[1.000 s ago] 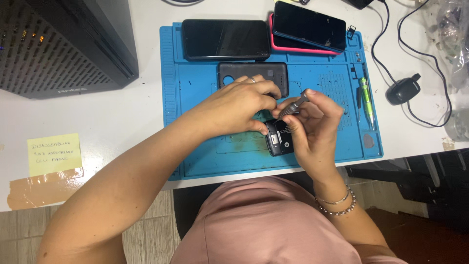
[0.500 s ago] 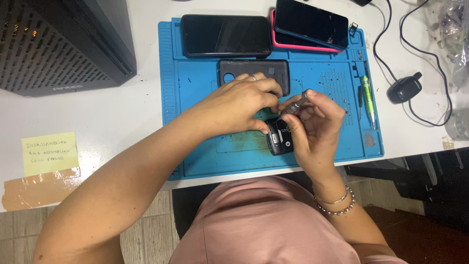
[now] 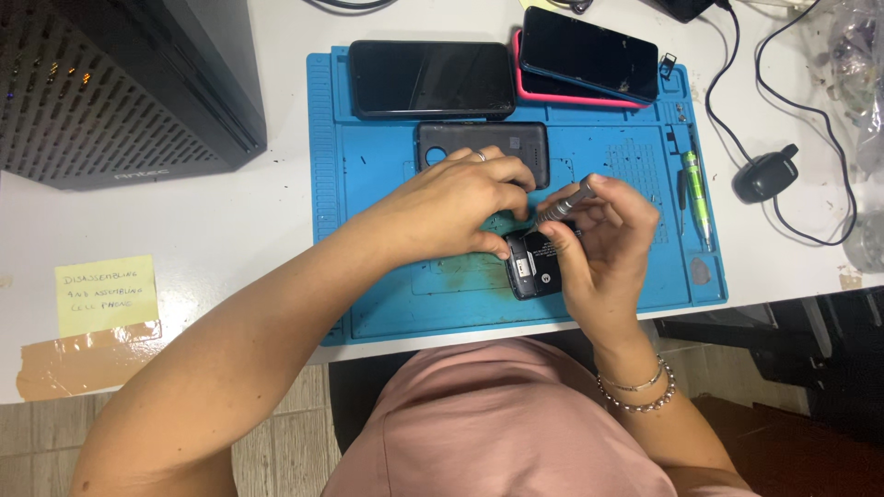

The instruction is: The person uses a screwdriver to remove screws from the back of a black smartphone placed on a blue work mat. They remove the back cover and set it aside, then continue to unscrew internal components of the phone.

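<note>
Blue mat [image 3: 387, 304] on white bench — left hand [image 3: 456, 207] clamps opened phone [image 3: 534, 267], right hand [image 3: 603, 244] pinches screwdriver [image 3: 564, 204]. Nearly unchanged from a second ago — still the same screw.

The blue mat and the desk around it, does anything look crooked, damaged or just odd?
One oddity: at the mat's far edge, a dark phone lies tilted on a pink-cased one, half covering it. The opened phone between the left hand and right hand shows no visible damage.

left hand [image 3: 451, 207]: palm down, fingers curled | right hand [image 3: 603, 248]: fingers pinched, seemingly gripping | wrists near
</note>
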